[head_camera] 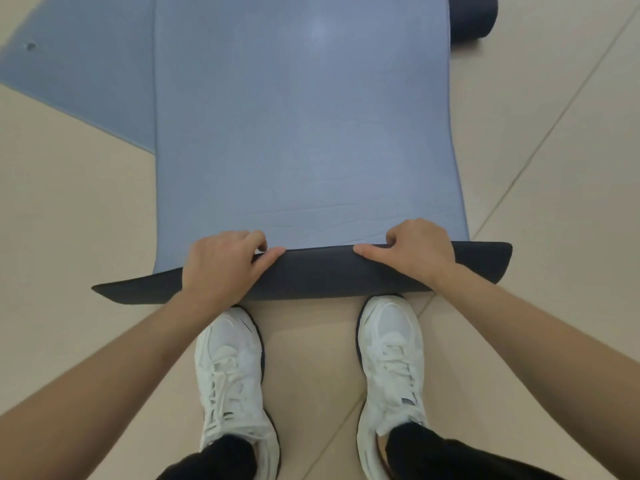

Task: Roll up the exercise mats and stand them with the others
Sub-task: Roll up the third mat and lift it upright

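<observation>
On tile floor (554, 168), blue mat (304, 133) lies flat, running away from the feet. Near edge is folded over, dark underside up, forming a first roll (311, 271) just ahead of the white shoes (235, 375). Left hand (221, 265) and right hand (415, 251) both clamp that fold, fingers curled over the far lip, thumbs flat on the dark side. Second blue mat (86, 81) lies flat at left, tucked under the first mat's left edge. Dark rolled mat (472, 19) top right, beside the far corner. Bare tile on the right side.
</observation>
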`<state>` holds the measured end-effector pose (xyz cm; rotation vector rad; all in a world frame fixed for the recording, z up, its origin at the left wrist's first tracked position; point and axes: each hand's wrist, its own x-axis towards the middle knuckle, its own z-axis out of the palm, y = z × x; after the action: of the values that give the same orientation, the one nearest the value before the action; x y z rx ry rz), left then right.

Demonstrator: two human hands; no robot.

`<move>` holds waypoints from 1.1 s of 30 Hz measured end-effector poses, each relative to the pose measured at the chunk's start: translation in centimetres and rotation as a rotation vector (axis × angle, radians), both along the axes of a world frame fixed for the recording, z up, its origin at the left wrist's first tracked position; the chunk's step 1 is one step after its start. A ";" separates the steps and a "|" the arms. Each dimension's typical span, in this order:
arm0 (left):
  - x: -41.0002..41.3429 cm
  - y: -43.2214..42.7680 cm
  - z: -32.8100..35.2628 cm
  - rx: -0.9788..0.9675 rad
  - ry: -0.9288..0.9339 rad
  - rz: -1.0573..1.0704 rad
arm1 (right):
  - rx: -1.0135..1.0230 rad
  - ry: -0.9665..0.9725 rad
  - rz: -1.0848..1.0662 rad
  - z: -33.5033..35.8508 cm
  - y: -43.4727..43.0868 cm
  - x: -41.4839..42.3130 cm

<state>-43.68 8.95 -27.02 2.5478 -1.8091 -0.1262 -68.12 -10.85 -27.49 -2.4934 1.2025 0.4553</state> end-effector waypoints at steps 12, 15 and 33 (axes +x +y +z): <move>-4.2 6.6 -4.3 -0.134 -0.109 -0.197 | -0.018 0.095 0.048 -2.4 -1.0 2.1; -3.0 4.3 -4.7 -0.062 -0.010 -0.169 | -0.078 0.042 0.041 -2.6 -0.4 2.1; 1.8 -2.0 -2.7 0.142 0.157 -0.131 | -0.424 -0.427 0.287 -6.0 5.8 0.1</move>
<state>-41.89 6.94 -29.74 2.4248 -1.9700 -0.4585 -68.01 -5.06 -33.50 -2.9263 0.8388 -0.2964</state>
